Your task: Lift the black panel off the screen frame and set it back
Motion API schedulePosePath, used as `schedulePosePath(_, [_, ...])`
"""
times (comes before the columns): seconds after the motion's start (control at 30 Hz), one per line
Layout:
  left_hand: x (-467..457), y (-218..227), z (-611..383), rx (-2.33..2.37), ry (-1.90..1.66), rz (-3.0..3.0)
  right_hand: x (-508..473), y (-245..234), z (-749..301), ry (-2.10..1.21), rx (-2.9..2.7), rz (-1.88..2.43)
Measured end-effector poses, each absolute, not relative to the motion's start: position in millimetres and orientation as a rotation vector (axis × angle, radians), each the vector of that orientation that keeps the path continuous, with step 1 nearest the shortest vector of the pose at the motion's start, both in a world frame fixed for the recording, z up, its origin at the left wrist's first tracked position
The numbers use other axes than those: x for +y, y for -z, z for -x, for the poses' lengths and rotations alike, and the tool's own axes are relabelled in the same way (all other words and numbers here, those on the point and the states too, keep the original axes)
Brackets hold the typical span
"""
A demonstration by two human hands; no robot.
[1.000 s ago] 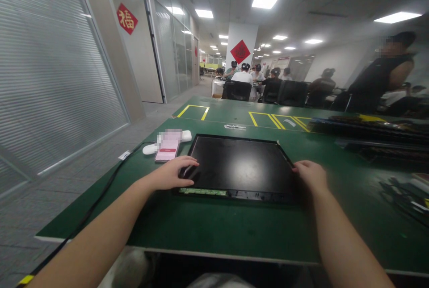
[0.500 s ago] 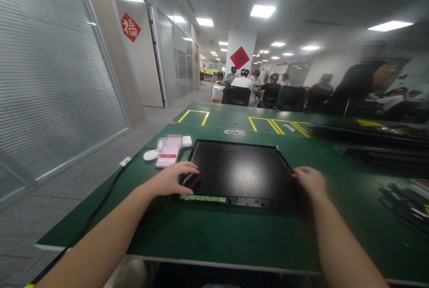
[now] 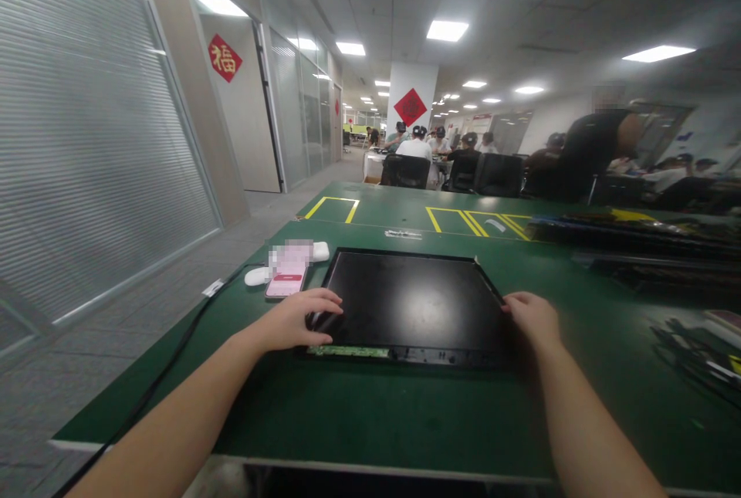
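Note:
A black flat display panel [image 3: 411, 301] lies face up on the green table [image 3: 370, 413], with a strip of green circuit board along its near edge. My left hand [image 3: 298, 319] grips the panel's near left corner, fingers curled over its edge. My right hand [image 3: 531, 318] holds the panel's right edge near the front corner, fingers closed against it.
A pink phone [image 3: 285, 280] and a white mouse-like device [image 3: 255, 276] lie left of the panel, a black cable [image 3: 174, 355] trailing off the table's left edge. Stacked dark panels [image 3: 637, 239] and parts fill the right side. People sit and stand at tables behind.
Both hands keep their hold on the panel. The view has tilted slightly, so the panel and hands sit a little lower in frame.

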State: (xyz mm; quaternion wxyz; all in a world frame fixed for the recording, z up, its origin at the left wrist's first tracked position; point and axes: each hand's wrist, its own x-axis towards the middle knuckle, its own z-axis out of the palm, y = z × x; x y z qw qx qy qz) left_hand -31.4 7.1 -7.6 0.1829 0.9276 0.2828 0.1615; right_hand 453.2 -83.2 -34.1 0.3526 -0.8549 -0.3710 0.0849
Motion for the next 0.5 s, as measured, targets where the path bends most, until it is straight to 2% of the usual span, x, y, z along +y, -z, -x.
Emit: schedulePosePath(0.5, [8.1, 14.5, 27.5, 0.873, -0.58, -2.586, -78.0, 47.2, -459.8, -0.143, -1.044, 2.264])
